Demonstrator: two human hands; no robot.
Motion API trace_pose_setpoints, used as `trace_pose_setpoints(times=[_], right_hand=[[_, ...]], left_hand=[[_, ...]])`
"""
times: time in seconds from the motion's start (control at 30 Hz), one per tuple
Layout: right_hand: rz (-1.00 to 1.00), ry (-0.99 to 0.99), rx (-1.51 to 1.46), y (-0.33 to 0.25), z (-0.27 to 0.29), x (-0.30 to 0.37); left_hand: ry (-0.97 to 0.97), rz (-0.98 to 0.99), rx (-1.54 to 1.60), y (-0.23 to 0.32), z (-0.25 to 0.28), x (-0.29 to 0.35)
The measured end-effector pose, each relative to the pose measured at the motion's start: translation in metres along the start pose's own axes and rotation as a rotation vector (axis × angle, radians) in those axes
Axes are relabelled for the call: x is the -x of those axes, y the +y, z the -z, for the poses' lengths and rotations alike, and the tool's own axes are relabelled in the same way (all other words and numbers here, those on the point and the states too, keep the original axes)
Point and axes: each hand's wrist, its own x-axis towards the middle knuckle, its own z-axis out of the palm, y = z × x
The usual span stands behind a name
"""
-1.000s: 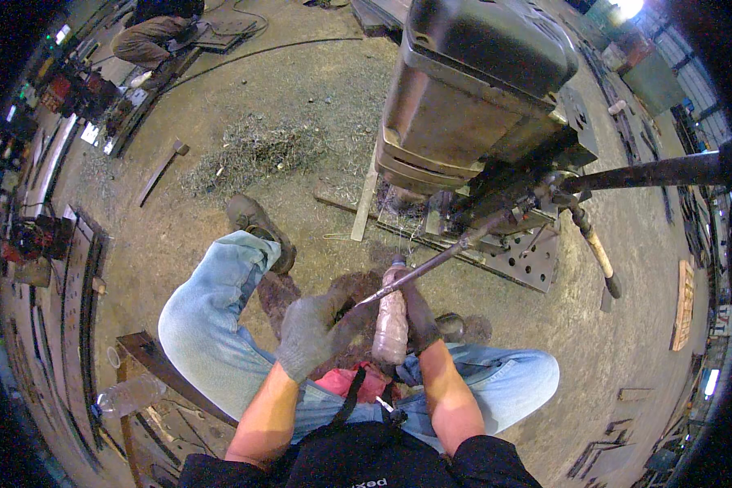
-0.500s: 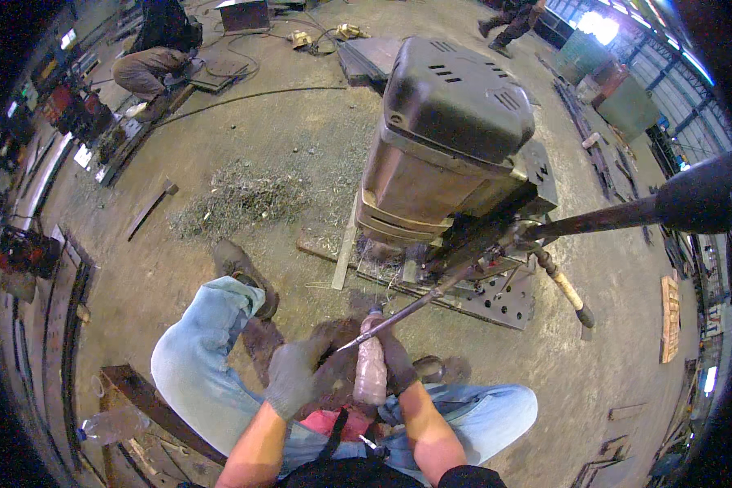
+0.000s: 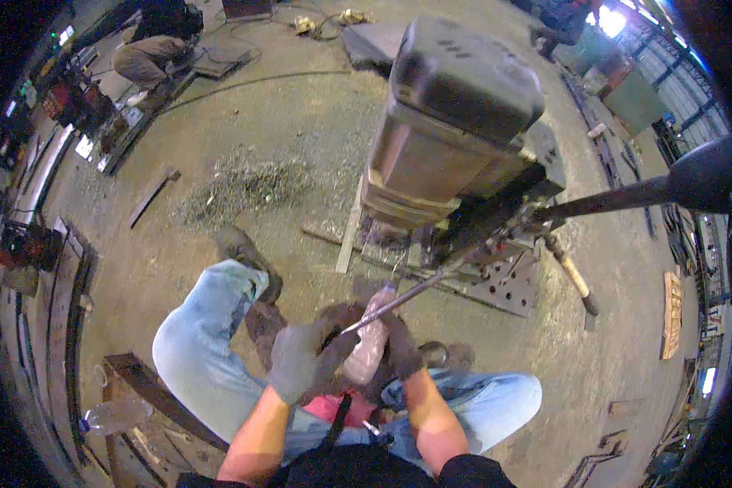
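Between my knees a cloudy, pinkish-brown plastic bottle [image 3: 368,351] lies tilted, its narrow end pointing away and slightly right. My right hand [image 3: 400,348], in a dark glove, is closed on the bottle's right side near the narrow end. On its left side, the curled fingers of my left hand [image 3: 299,362], in a grey glove with dark fingers, press against it; their tips are partly hidden. A thin metal lever [image 3: 411,299] of the drilling machine [image 3: 431,154] crosses above the bottle, its tip close to my left fingers.
A perforated steel plate [image 3: 508,285] lies under the machine. Metal shavings [image 3: 256,185] and a hammer [image 3: 154,198] lie on the floor ahead. A clear bottle [image 3: 114,416] and a steel beam [image 3: 150,390] are at lower left. Another person [image 3: 159,53] crouches at far left.
The bottle has tilted, its narrow end shifting right and away, and both hands have moved slightly with it. At the far right, a walking person has moved further right. The view has shifted slightly.
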Motion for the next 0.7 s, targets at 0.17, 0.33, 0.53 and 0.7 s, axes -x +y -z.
trace_pose_setpoints(times=[0.17, 0.33, 0.53, 0.7], right_hand=[[0.003, -0.042, -0.063, -0.037, -0.048, 0.047], [0.028, 0.037, 0.025, -0.028, -0.049, 0.037], [0.021, 0.087, 0.166, 0.003, 0.006, 0.002], [0.002, 0.071, 0.136, 0.01, 0.014, -0.004]], left_hand=[[-0.145, 0.094, 0.038, 0.004, 0.003, -0.002], [-0.122, 0.043, 0.001, -0.002, 0.003, -0.001], [-0.164, 0.098, -0.025, -0.007, 0.0, -0.002], [-0.132, 0.058, -0.004, -0.014, -0.002, 0.0]])
